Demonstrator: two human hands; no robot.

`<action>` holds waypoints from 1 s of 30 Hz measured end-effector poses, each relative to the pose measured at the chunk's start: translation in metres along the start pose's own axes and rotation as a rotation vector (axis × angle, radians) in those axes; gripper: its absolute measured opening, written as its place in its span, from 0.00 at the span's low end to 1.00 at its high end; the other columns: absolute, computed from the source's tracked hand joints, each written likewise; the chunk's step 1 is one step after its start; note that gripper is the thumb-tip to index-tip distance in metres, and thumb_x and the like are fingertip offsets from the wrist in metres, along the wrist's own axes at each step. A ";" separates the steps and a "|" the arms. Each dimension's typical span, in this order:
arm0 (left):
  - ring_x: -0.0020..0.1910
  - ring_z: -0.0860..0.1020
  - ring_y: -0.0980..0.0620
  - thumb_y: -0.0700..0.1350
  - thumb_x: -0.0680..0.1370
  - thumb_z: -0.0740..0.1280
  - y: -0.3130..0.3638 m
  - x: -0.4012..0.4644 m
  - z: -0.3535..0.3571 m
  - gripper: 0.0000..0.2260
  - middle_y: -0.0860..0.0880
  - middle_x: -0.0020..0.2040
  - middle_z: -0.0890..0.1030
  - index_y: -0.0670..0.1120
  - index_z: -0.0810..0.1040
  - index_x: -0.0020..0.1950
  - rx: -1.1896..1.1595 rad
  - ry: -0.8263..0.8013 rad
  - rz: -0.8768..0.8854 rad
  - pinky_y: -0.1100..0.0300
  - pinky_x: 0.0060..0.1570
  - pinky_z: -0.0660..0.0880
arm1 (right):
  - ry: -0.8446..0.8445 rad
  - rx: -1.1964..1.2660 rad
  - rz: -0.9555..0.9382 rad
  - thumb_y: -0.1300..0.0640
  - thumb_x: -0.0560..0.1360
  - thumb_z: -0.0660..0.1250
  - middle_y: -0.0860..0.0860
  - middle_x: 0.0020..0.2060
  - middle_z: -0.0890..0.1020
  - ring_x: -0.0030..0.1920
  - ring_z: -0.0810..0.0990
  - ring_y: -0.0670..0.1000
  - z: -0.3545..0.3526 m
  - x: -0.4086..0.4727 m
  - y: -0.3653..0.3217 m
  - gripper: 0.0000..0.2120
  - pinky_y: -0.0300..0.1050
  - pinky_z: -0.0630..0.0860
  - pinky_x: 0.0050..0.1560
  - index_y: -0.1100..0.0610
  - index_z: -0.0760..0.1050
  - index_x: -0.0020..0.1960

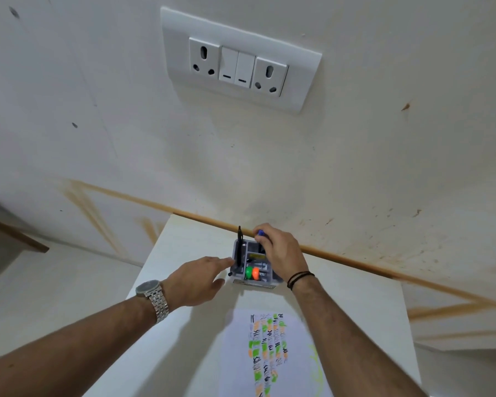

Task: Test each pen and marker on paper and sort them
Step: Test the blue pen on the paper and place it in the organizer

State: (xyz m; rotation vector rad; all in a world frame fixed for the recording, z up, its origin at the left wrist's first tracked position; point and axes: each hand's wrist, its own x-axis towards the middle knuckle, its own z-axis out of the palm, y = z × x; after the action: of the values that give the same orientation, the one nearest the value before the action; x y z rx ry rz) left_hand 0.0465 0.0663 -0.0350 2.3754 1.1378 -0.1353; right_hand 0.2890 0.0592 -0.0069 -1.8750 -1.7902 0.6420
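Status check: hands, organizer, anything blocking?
Right hand grips blue-capped pen over grey compartment organizer. Left hand open, fingertips at its side. Nothing blocking.

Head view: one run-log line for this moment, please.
right hand: grips blue-capped pen over organizer | left hand: open, fingers at organizer's left side | black pen: upright in organizer | paper: scribbled

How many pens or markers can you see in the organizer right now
4 at least: a black pen standing in the organizer's left slot, green and orange markers at its front, and a blue-tipped one gripped by the right hand. Others may be hidden.
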 end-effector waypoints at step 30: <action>0.65 0.80 0.46 0.51 0.83 0.64 0.040 -0.170 0.093 0.15 0.52 0.65 0.83 0.54 0.76 0.70 0.108 -0.430 -0.117 0.51 0.63 0.76 | -0.711 -0.277 0.440 0.38 0.74 0.72 0.54 0.44 0.79 0.45 0.77 0.58 0.132 -0.296 -0.050 0.20 0.48 0.72 0.47 0.54 0.73 0.48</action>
State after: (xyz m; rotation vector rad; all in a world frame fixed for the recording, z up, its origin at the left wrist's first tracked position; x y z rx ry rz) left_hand -0.0216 -0.1189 -0.0496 2.2171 1.0755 -0.7258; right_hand 0.1552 -0.2330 -0.0746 -2.4711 -1.9425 1.4273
